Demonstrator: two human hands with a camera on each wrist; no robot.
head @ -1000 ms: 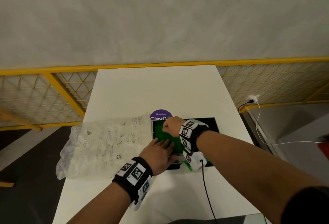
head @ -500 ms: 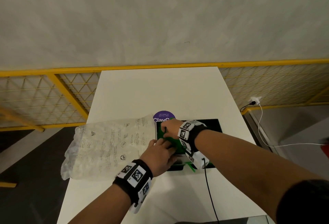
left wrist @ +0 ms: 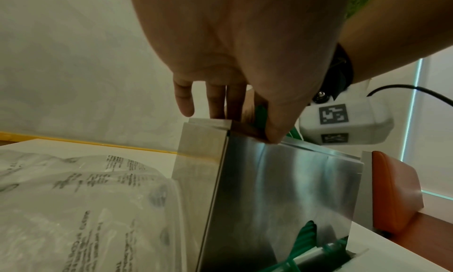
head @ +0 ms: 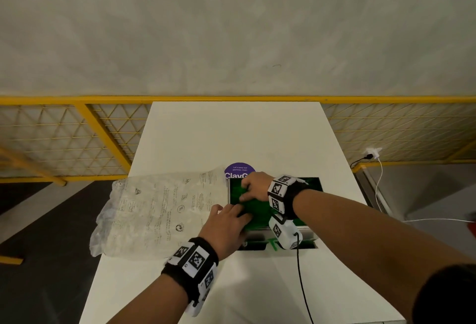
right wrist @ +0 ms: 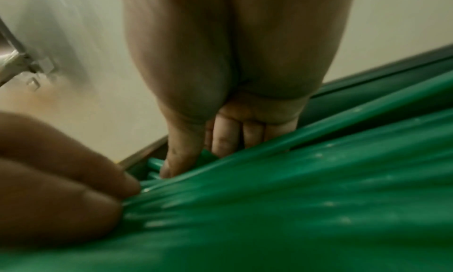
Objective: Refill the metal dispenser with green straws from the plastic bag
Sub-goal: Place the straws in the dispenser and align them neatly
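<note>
The metal dispenser (head: 280, 232) stands open-topped near the middle of the white table (head: 231, 130), filled with green straws (head: 260, 214). My left hand (head: 239, 210) reaches over its near left corner, fingers straight and resting on the straws. My right hand (head: 247, 192) lies on the straws toward the far left side, its fingers (right wrist: 221, 138) pointing down into the green straws (right wrist: 294, 198). The left hand's fingertips (right wrist: 85, 179) touch the same pile. The clear plastic bag (head: 159, 213) lies flat to the left. One straw (left wrist: 306, 235) shows at the dispenser's (left wrist: 269, 189) bottom outlet below the left hand (left wrist: 220, 109).
A purple round sticker (head: 239, 169) sits just behind the dispenser. A black cable (head: 301, 272) runs from my right wrist across the near table. A yellow mesh railing (head: 77, 143) lines the far side. A white charger cable (head: 377, 187) hangs at the right.
My left hand has slid right, from the dispenser's left edge onto the straws. The right hand has shifted slightly toward me over the pile. The bag has not moved.
</note>
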